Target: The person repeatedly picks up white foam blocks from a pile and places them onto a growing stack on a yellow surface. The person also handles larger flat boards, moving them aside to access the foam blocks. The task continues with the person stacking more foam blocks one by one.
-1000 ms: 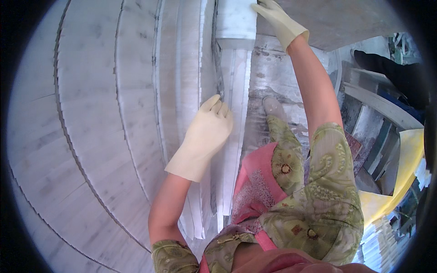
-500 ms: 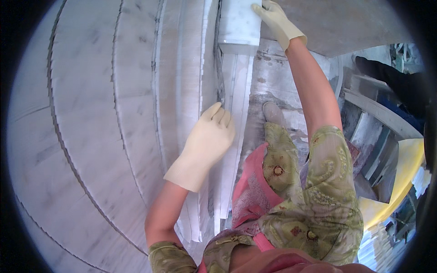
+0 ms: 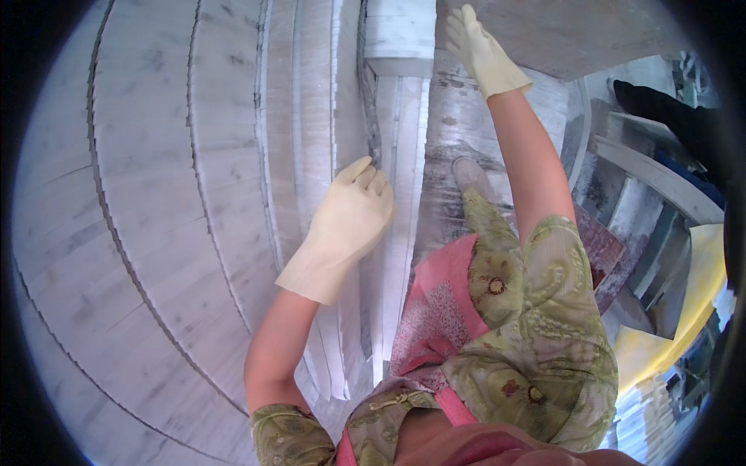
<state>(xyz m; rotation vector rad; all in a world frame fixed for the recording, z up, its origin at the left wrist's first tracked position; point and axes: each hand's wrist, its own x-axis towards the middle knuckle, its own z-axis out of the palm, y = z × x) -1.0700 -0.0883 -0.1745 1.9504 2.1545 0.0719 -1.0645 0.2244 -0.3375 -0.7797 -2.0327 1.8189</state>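
Nearest the camera, at 6 o'clock, sit the green patterned sleeves (image 3: 536, 342) and a pink garment (image 3: 439, 311) of the person.

Left hand (image 3: 346, 225): near centre, in a cream rubber glove. The fingers are pressed together and slightly curled, with the tips resting against the edge of the white marble slabs (image 3: 326, 116). Whether the fingers grip the edge or only lean on it cannot be determined.

White marble slabs: a stack of thin sheets standing on edge, running from 7 o'clock up to 12 o'clock and filling the left half of the view. Surface is pale grey-white with faint darker veining. Exposed edges show as narrow parallel bands, slightly rough, with dark gaps between sheets.

A foot in a grey shoe (image 3: 470, 177) stands just right of the slab edges on the wet grey floor (image 3: 458, 109).

Right hand (image 3: 478, 46): at 12 o'clock, arm fully extended, also gloved in cream. The fingers are held close together and laid flat on the upper part of the farthest slab (image 3: 400, 31).

At 3 o'clock, well apart, lean yellow panels (image 3: 695, 287) and further slabs.
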